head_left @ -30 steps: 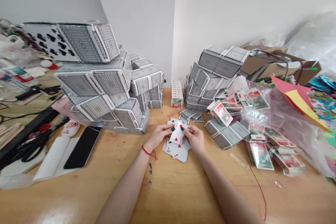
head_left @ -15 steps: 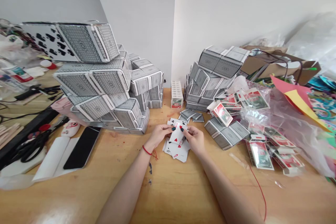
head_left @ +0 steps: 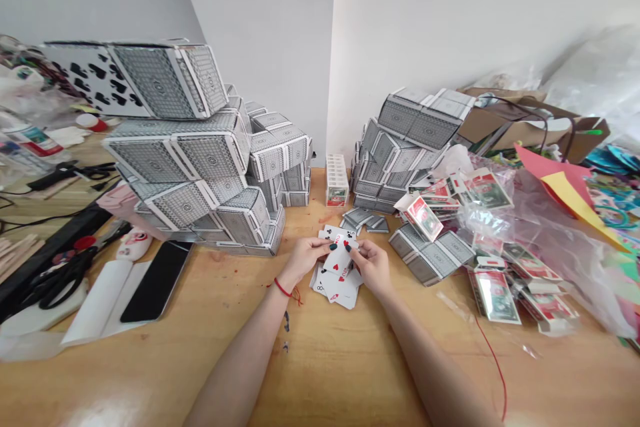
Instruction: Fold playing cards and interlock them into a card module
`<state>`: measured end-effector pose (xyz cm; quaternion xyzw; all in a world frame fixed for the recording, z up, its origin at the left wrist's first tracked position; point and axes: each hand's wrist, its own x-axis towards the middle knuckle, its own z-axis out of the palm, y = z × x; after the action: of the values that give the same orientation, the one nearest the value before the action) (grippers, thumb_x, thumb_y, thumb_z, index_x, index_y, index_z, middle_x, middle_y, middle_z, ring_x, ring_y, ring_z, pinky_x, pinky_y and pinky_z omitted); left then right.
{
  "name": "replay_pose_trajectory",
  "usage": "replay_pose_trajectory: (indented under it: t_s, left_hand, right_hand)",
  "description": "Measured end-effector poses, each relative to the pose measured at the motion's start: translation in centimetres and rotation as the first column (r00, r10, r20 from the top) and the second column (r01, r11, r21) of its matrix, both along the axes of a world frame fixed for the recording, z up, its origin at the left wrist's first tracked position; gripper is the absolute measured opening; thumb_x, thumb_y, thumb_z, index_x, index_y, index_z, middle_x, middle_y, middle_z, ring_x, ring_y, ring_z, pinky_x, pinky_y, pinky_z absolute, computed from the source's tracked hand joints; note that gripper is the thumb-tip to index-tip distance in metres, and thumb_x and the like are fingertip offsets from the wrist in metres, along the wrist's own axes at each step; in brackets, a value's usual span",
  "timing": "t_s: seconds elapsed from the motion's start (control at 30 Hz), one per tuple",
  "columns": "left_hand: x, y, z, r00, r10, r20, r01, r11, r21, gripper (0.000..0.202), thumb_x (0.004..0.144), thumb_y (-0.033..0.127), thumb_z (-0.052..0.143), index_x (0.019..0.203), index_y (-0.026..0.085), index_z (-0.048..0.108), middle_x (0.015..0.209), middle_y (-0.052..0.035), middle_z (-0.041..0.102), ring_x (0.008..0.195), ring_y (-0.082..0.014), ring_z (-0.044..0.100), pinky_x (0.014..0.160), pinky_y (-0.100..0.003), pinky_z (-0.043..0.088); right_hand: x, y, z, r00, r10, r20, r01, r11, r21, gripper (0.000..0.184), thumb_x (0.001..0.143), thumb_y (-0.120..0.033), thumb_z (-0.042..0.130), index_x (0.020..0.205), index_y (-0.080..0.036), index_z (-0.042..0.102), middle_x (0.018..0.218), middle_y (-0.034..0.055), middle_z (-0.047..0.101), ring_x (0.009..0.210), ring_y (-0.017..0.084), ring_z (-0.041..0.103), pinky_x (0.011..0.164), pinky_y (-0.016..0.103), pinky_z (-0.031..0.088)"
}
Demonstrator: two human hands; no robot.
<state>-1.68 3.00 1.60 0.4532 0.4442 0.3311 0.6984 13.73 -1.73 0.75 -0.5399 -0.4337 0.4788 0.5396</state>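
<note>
Table [head_left: 325,367] carries loose cards [head_left: 341,295], card blocks [head_left: 200,160], phone [head_left: 156,281].

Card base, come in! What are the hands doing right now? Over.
Left hand and right hand both pinch one heart card. Loose cards lie face up underneath. Nothing blocking; small card blocks sit just beyond.

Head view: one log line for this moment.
left hand: pinching heart card | right hand: pinching same card | below: loose cards on table
</note>
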Motion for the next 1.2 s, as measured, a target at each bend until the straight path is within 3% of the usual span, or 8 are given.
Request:
replay_pose_trajectory:
  t_s: [0.4, 0.7, 0.9, 1.2]
  left_hand:
    - [-0.05, -0.04, -0.76, 0.999, -0.013, -0.032, 0.017, 0.993, 0.115, 0.032, 0.064, 0.036, 0.063, 0.08, 0.009, 0.068, 0.054, -0.0021, 0.059, 0.048, -0.0085, 0.047, 0.047, -0.021, 0.037]
    - [0.14, -0.15, -0.28, 0.998, 0.026, -0.064, -0.02, 0.995, 0.093, 0.024, 0.06, 0.031, 0.066, 0.071, 0.01, 0.068, 0.049, -0.0002, 0.057, 0.045, -0.008, 0.047, 0.045, -0.02, 0.037]
    - [0.08, -0.14, -0.44, 0.998, 0.018, -0.057, -0.013, 0.996, 0.085, 0.024, 0.059, 0.03, 0.068, 0.073, 0.01, 0.068, 0.056, -0.0017, 0.06, 0.048, -0.0085, 0.049, 0.047, -0.02, 0.04]
    - [0.03, -0.28, 0.05, 0.999, 0.031, -0.044, -0.029, 0.998, 0.052, 0.024, 0.054, 0.029, 0.072, 0.068, 0.01, 0.067, 0.058, -0.002, 0.061, 0.051, -0.0085, 0.05, 0.05, -0.021, 0.041]
  right_hand:
    - [0.04, 0.38, -0.44, 0.996, -0.003, -0.087, -0.004, 0.998, -0.07, 0.034, 0.059, -0.046, 0.067, 0.069, -0.015, 0.057, 0.049, -0.0002, 0.056, 0.037, 0.01, 0.044, 0.036, 0.022, 0.033]
    - [0.02, 0.27, -0.12, 0.991, -0.023, -0.135, 0.009, 0.994, -0.104, 0.03, 0.057, -0.041, 0.07, 0.064, -0.015, 0.057, 0.049, 0.0001, 0.058, 0.037, 0.01, 0.046, 0.037, 0.021, 0.031]
    - [-0.14, 0.31, 0.17, 0.989, -0.061, -0.135, 0.044, 0.991, -0.128, 0.032, 0.054, -0.042, 0.071, 0.06, -0.015, 0.056, 0.046, -0.0011, 0.057, 0.034, 0.009, 0.042, 0.035, 0.021, 0.028]
    - [-0.21, 0.32, -0.01, 0.988, -0.061, -0.144, 0.043, 0.992, -0.123, 0.031, 0.057, -0.042, 0.07, 0.063, -0.015, 0.057, 0.049, 0.0004, 0.058, 0.038, 0.009, 0.046, 0.037, 0.021, 0.033]
